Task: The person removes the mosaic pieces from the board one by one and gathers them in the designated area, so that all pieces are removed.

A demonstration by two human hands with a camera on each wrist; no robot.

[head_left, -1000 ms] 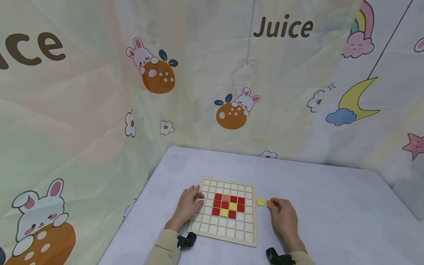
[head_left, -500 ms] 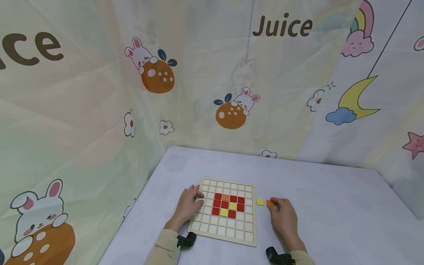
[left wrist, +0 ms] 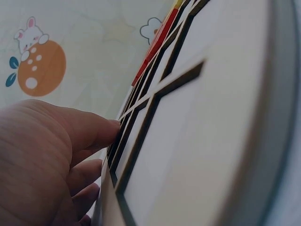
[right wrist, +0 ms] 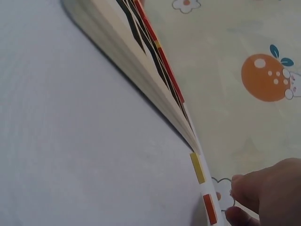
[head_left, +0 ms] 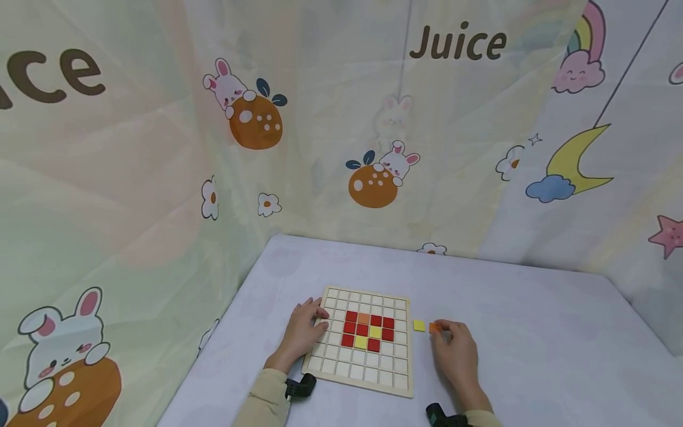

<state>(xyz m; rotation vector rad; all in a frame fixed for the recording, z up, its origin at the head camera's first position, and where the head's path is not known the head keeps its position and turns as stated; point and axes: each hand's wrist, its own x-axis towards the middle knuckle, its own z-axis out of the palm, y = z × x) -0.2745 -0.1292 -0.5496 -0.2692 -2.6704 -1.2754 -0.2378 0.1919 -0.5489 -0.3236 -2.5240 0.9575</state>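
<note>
A wooden grid board (head_left: 373,376) lies on the table, with several red tiles (head_left: 374,345), an orange tile (head_left: 364,318) and a few yellow tiles (head_left: 361,343) in its middle cells. My left hand (head_left: 302,330) rests at the board's left edge; in the left wrist view, its thumb (left wrist: 96,129) touches the frame. To the right of the board lie a loose yellow tile (head_left: 419,325) and a loose orange tile (right wrist: 210,209). My right hand (head_left: 455,354) is at the orange one, partly covering it; the right wrist view shows a small gap between fingertips and tile.
A white cloth covers the table (head_left: 544,332). Behind and to the left hangs a printed curtain (head_left: 320,118) with rabbits, oranges and a moon. A black device (head_left: 301,386) is strapped to each wrist.
My right hand has shifted slightly left and covers more of the loose orange tile. The left hand and the board stay where they were.
</note>
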